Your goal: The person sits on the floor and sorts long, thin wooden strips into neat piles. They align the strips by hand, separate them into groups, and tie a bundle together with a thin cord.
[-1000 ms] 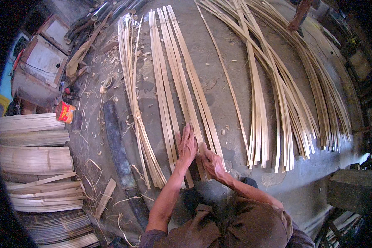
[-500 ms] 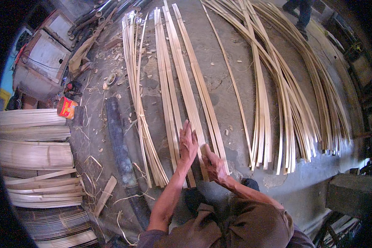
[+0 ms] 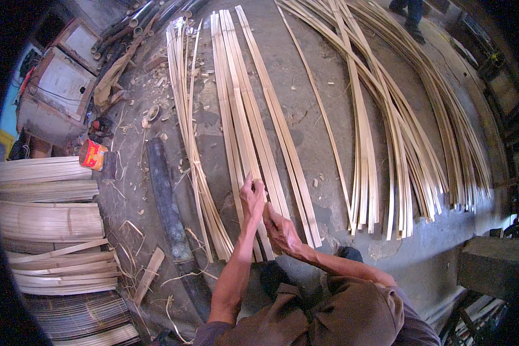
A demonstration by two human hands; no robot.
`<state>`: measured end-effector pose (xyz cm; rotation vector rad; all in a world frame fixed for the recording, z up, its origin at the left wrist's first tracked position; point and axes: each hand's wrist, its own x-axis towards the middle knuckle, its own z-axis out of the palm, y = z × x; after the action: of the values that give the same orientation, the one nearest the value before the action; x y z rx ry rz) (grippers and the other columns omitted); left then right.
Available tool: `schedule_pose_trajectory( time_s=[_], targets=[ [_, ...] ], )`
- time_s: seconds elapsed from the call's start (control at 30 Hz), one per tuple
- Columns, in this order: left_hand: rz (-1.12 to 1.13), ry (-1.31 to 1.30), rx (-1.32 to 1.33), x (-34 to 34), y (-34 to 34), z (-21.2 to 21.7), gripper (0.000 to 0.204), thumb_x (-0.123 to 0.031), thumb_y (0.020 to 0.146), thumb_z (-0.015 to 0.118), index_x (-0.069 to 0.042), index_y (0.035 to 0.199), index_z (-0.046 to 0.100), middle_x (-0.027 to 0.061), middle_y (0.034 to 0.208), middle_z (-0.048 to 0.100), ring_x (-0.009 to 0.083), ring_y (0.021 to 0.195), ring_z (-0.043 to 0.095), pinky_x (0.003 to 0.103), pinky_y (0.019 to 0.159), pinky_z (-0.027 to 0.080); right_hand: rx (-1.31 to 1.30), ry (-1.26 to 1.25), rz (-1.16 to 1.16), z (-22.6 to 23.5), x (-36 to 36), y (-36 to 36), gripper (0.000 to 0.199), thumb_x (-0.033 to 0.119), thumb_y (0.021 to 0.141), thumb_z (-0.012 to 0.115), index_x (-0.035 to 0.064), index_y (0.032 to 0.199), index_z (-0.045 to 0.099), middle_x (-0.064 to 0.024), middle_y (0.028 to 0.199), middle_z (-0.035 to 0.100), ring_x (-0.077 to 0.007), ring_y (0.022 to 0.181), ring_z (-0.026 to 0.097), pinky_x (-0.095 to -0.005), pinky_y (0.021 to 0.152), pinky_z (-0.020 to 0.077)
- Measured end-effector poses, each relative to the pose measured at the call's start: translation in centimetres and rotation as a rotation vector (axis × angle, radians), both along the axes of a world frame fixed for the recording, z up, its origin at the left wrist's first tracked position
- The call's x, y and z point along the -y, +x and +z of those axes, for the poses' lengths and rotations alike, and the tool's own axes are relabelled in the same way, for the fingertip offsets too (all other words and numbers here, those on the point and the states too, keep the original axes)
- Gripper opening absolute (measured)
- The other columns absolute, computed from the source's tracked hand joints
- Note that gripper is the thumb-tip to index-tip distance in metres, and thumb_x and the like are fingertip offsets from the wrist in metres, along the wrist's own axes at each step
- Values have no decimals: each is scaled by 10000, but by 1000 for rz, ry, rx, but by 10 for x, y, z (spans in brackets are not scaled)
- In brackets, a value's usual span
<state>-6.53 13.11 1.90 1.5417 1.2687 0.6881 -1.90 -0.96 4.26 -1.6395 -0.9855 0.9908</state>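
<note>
Inspection covers the central bamboo strips, which lie lengthwise on the floor directly ahead of the person and serve as reference for all positions below.

The left hand is over the near part of the central bamboo strips, its fingers bent and its fingertips at the strips' surface; whether it pinches one is not determinable. The right hand is also over their near part, closer to the person, with its fingers partly curled; its palm side is hidden, so any grip cannot be confirmed.

Immediately right of the central bamboo strips lies a narrow strip group, roughly parallel to them. Well to their right, a larger spread of pale strips fans out, some lengths crossing others. Beyond that spread, at the far right of the reference, a person's leg is visible.

Just left of the central bamboo strips lies a gathered strip bundle, drawn in at its middle and splayed at the near end. Farther left are a dark tube, a red container and stacked bamboo slats.
</note>
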Motion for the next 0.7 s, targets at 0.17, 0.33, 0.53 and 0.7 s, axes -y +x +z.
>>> schedule_pose_trajectory(
  time_s=[0.17, 0.33, 0.53, 0.7],
  targets=[
    [28, 1, -9, 4, -8, -14, 500, -182, 912, 514, 18, 1368, 470, 70, 788, 615, 154, 648, 575, 311, 578, 481, -5, 66, 40, 0, 4, -2, 466, 158, 989, 505, 3, 1403, 360, -312, 949, 553, -420, 804, 577, -368, 714, 481],
    [83, -180, 120, 12, -3, -2, 505, -198, 936, 525, 23, 1384, 449, 44, 778, 579, 112, 640, 535, 276, 548, 458, 2, 26, 76, -8, 7, 2, 463, 183, 996, 503, 15, 1407, 375, -280, 921, 583, -278, 763, 600, -358, 718, 485],
    [93, -154, 145, 16, -7, -13, 496, -214, 951, 528, 36, 1372, 451, 31, 776, 559, 90, 656, 532, 263, 548, 457, 9, 61, 79, -9, 7, 1, 471, 179, 993, 509, 32, 1418, 369, -284, 907, 585, -222, 751, 580, -353, 717, 485],
    [46, 212, -206, 9, -18, -34, 452, -159, 936, 512, 28, 1346, 477, 155, 928, 603, 270, 804, 596, 390, 709, 490, 52, 115, 140, -36, 7, -4, 526, 120, 972, 515, 40, 1451, 311, -282, 951, 606, -296, 796, 627, -366, 723, 500]
  ],
)
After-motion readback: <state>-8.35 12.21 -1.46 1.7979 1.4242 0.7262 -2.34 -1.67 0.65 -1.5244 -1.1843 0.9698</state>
